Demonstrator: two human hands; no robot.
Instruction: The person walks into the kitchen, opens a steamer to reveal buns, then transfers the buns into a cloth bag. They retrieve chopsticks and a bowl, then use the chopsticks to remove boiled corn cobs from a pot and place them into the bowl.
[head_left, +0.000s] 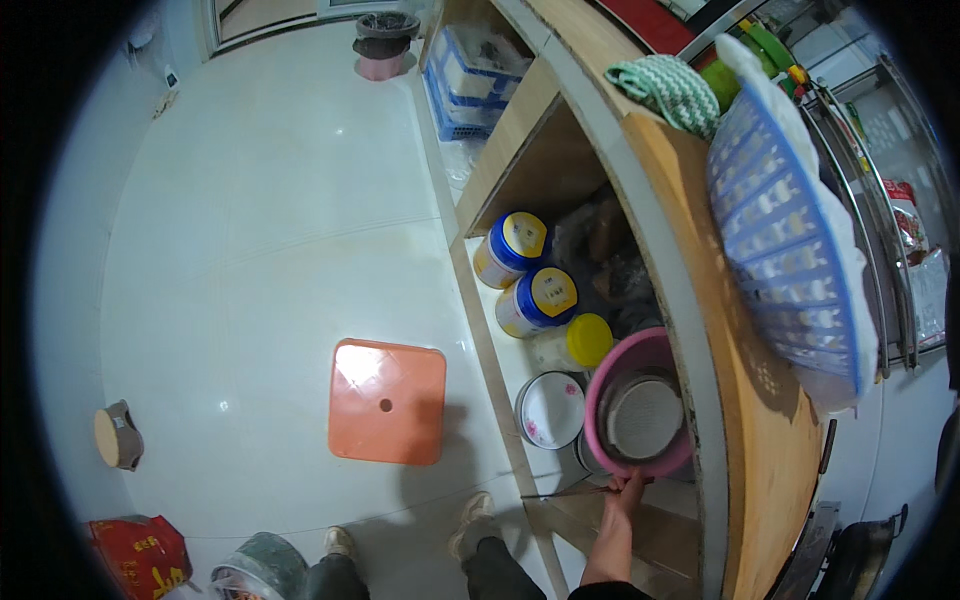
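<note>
My right hand (627, 496) reaches from the bottom into the lower cabinet, its fingers closed around a thin dark rod (559, 494), possibly chopsticks. The fingertips are at the near rim of a pink plastic basin (592, 405); whether they touch it is unclear. A round grey-white container (646, 418) sits inside the basin. Left of the basin are white dishes with a pink flower pattern (553, 411) and a clear jar with a yellow lid (589, 340). Two cans with blue rims and yellow lids (524, 235) (553, 292) stand farther up. My left hand is out of view.
An orange plastic stool (386, 405) stands on the tiled floor beside my feet. Above the cabinet runs a wooden counter (765, 480) with a blue plastic basket (787, 247). A bucket (262, 566) and red bag (142, 559) sit lower left; a lined bin (381, 64) stands at the top.
</note>
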